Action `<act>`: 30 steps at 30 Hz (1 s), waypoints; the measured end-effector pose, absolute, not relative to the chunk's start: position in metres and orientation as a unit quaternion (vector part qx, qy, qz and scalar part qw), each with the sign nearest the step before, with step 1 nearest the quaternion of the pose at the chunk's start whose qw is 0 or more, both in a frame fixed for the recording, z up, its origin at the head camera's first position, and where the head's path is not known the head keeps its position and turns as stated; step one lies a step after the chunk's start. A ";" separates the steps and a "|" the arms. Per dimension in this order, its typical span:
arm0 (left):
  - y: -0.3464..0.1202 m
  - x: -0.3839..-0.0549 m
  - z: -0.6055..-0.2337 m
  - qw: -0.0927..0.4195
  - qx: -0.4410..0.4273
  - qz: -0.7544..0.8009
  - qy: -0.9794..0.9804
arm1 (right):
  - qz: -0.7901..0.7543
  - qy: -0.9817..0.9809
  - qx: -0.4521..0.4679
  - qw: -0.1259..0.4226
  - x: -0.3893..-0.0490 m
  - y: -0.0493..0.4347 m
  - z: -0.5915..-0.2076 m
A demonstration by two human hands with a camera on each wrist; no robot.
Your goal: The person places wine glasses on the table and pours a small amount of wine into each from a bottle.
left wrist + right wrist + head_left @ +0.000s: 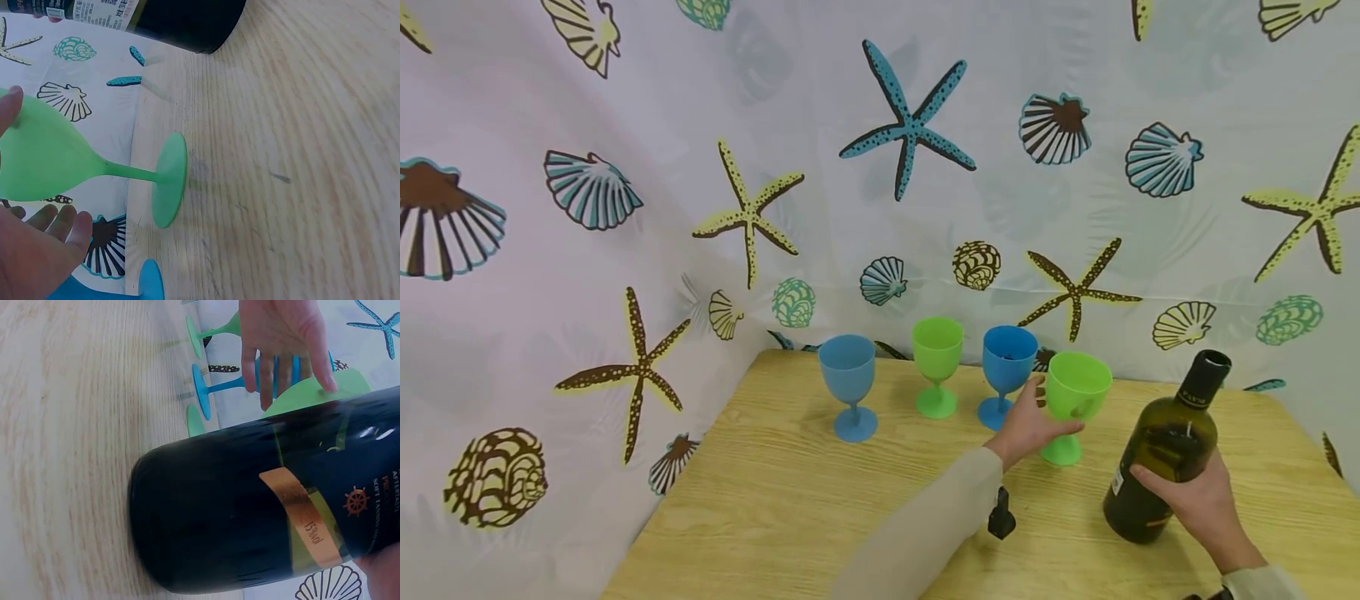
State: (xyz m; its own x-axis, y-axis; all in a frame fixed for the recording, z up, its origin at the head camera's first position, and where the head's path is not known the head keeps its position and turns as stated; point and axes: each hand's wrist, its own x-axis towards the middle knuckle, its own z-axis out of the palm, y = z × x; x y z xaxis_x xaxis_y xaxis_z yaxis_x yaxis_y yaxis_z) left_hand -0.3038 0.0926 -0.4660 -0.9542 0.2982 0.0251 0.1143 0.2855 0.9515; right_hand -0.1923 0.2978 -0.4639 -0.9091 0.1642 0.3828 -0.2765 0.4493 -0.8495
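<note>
My left hand (1024, 427) is at the bowl of the rightmost green goblet (1077, 385). Its thumb lies against the bowl, and in the left wrist view the other fingers (59, 222) are loosely spread beside it, with a gap showing. The goblet's round foot (170, 181) stands upright on the wooden table. To the right, my right hand (1206, 498) grips a dark green wine bottle (1176, 433) around its body, thumb in front. The bottle leans a little, its base close over the table; an orange-gold label band (303, 515) shows in the right wrist view.
Left of my hand stand a darker blue goblet (1009, 358), another green goblet (937, 350) and a lighter blue goblet (847, 371), along the back of the wooden table (760, 500). A white curtain (820, 108) printed with shells and starfish hangs behind and at the left.
</note>
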 end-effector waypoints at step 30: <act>0.093 -0.304 -0.466 0.057 0.175 0.605 0.775 | 0.528 -0.822 0.014 0.214 -0.195 0.300 -0.466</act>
State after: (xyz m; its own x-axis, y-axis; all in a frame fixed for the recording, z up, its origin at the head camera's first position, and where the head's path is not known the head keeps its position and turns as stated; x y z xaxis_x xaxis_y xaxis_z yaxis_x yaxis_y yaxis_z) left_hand -0.3038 0.0930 -0.4660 -0.9325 0.3396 0.1229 0.2016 0.2070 0.9573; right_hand -0.1949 0.3000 -0.4665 -0.9076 0.2026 0.3677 -0.2500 0.4426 -0.8611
